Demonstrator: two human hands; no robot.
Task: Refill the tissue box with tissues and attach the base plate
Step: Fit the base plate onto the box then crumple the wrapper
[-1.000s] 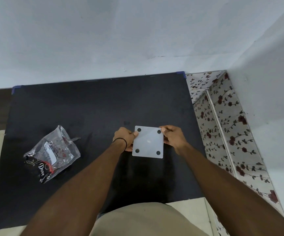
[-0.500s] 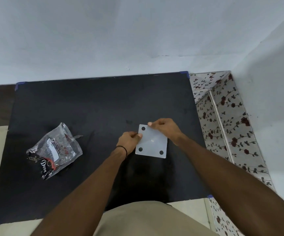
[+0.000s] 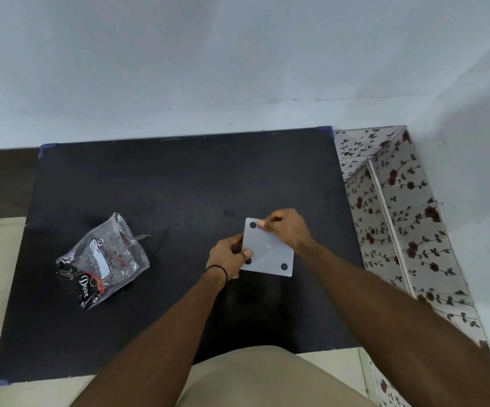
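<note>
Overhead, head cam: both hands hold a white square base plate (image 3: 268, 251) w/ black corner dots, right of centre on a black table (image 3: 161, 183). Left hand (image 3: 228, 258) pinches its left edge; right hand (image 3: 286, 229) grips the far edge. Crumpled plastic wrapper (image 3: 103, 259) lies well apart, left.

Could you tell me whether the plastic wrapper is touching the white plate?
Apart. The head view shows bare black mat between the wrapper and the plate.
</note>
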